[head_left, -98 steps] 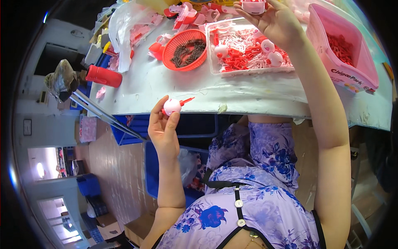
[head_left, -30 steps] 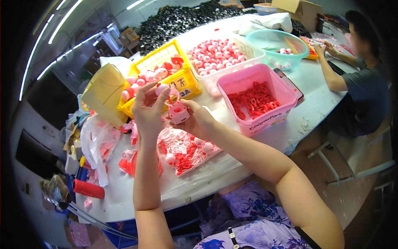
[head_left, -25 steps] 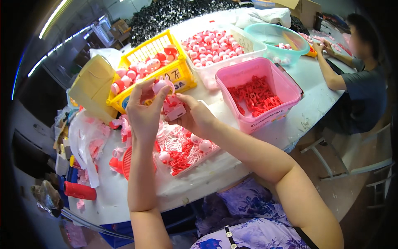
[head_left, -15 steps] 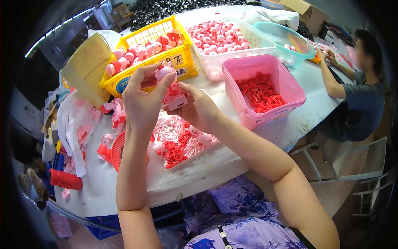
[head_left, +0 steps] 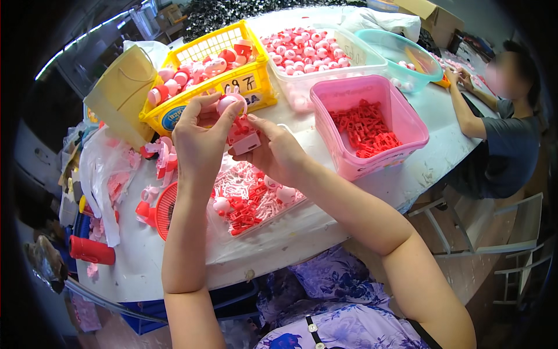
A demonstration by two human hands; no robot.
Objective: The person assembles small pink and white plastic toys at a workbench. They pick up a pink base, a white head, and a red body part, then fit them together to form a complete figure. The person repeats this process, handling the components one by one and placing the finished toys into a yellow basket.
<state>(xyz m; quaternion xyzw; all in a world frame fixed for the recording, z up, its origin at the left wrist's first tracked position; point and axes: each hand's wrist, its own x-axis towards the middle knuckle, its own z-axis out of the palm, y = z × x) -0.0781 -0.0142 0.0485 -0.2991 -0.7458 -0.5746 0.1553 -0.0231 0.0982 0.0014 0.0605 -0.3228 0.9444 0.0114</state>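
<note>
A small pink plastic toy figure (head_left: 244, 142) with a rounded head and a boxy base is held up between both hands, above the worktable. My left hand (head_left: 202, 131) pinches its round head between thumb and fingers. Lower down, my right hand (head_left: 278, 145) grips the body and base, with the thumb on the near side. Fingers cover part of the figure. Below the hands lies a shallow tray (head_left: 247, 232) with red clips, pale pink link-like pieces and a few pink balls.
Behind stand a yellow basket (head_left: 266, 87) of pink-red parts, a clear bin (head_left: 366, 72) of pink balls and a teal basin (head_left: 430, 72). A pink tub (head_left: 372, 166) of red pieces is right; a red sieve (head_left: 164, 215) is left. Another person (head_left: 505, 128) works at far right.
Both hands stay nearly in place around the toy figure, with only a slight shift of the fingers. The person at far right has moved their head a little.
</note>
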